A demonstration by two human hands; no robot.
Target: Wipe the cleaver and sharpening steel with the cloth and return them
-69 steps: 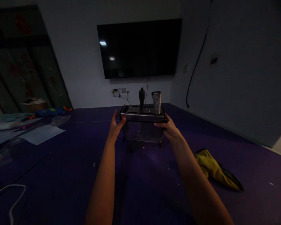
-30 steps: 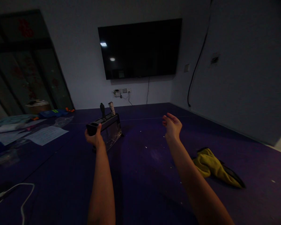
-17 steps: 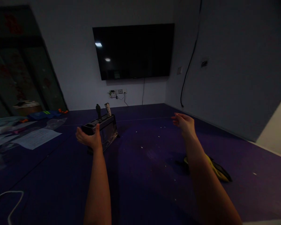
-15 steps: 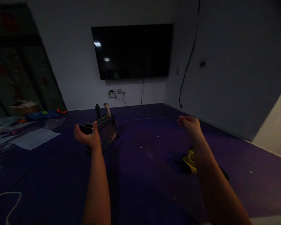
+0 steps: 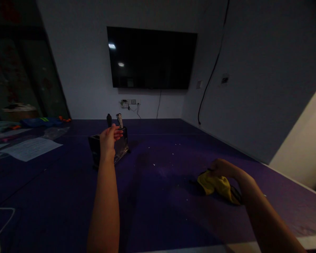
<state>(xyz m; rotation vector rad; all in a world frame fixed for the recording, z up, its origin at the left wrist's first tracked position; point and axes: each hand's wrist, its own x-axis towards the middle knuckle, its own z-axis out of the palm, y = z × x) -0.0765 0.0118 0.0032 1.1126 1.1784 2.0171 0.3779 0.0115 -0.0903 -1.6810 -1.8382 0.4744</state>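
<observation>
A dark box point(image 5: 95, 149) with a black handle point(image 5: 109, 120) and a pale patterned handle point(image 5: 119, 120) upright in its top stands on the purple surface, left of centre. My left hand point(image 5: 109, 138) is raised in front of this box and hides part of it. Its fingers stretch to the right, apart from the thumb, with nothing seen in them. On the right, a crumpled yellow cloth item point(image 5: 218, 184) with black edging lies on the surface. My right hand point(image 5: 225, 168) reaches down over it, bent fingers closed at its upper edge; the fingertips are partly hidden.
Papers point(image 5: 33, 148) and clear plastic point(image 5: 55, 132) lie at the left, with a blue cloth point(image 5: 39, 122) behind. A white cable point(image 5: 4, 225) curves at the lower left. Small white scraps dot the purple surface point(image 5: 152, 196). A television point(image 5: 152, 59) hangs on the wall.
My right hand has come down onto the yellow cloth item. My left hand has turned, its fingers now pointing right instead of left. The view has shifted slightly.
</observation>
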